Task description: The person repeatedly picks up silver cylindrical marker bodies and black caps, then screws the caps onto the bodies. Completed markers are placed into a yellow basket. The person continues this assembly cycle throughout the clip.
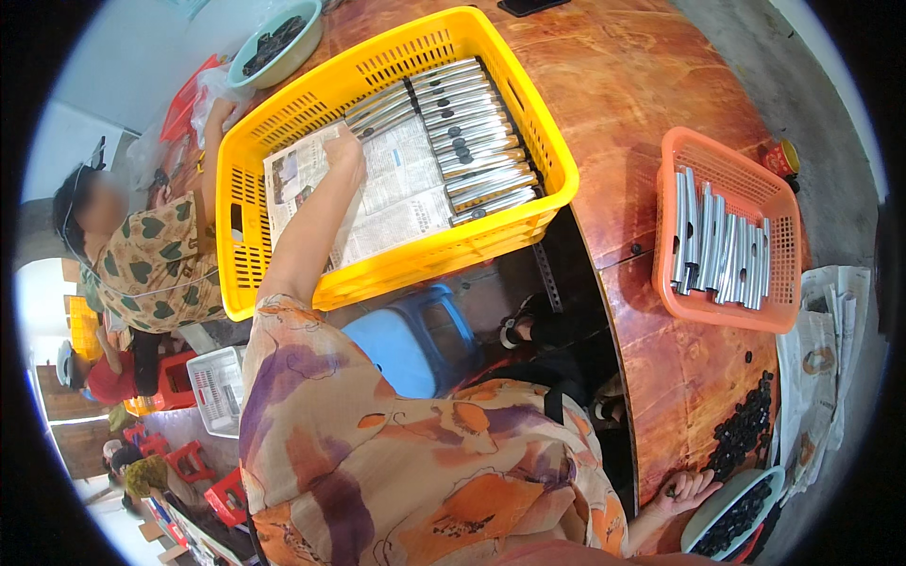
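My left hand (346,157) is inside a large yellow basket (394,261), its fingers closed at the end of a metal tube (385,124). The fingertips are partly hidden by the hand. Rows of shiny tubes with black fittings (461,143) lie on the right side of this basket, beside and partly on a newspaper sheet (396,203). Far to the lower right, my right hand (687,491) is curled with a small black piece between its fingers. It is just beside a pale green bowl (696,531) of small black parts.
An orange basket (675,300) of metal tubes stands on the wood-patterned table (651,75). Loose black parts (743,429) lie near the bowl, by newspapers (812,377). A blue stool (392,349) is below. Another person (156,255) works at left, near another bowl (283,64).
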A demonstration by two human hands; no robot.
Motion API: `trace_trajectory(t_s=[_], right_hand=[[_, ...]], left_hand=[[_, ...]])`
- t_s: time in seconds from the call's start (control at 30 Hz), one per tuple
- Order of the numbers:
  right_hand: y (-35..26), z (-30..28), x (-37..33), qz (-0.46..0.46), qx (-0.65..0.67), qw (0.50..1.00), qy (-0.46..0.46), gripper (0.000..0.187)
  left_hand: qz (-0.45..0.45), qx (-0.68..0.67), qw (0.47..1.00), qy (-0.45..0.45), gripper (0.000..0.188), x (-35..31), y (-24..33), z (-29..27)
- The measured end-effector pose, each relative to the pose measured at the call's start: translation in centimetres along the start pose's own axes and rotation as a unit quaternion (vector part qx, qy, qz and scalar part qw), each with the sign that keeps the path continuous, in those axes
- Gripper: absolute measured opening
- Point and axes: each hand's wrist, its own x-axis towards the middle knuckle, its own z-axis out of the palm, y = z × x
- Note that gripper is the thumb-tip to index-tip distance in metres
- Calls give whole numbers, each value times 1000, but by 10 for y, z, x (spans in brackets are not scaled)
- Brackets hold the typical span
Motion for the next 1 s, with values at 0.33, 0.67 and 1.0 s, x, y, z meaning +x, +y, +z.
trace_trajectory(t_s=[0.33, 0.67, 1.0], right_hand=[[-2, 6, 1, 12, -2, 1000, 9, 44], [-7, 5, 4, 22, -13, 1000, -3, 43], [-4, -1, 0, 3, -6, 1000, -5, 45]], left_hand=[[48, -234, 953, -188, 74, -13, 29, 2], [100, -257, 951, -137, 68, -1, 24, 13], [144, -240, 950, -138, 68, 27, 16, 20]])
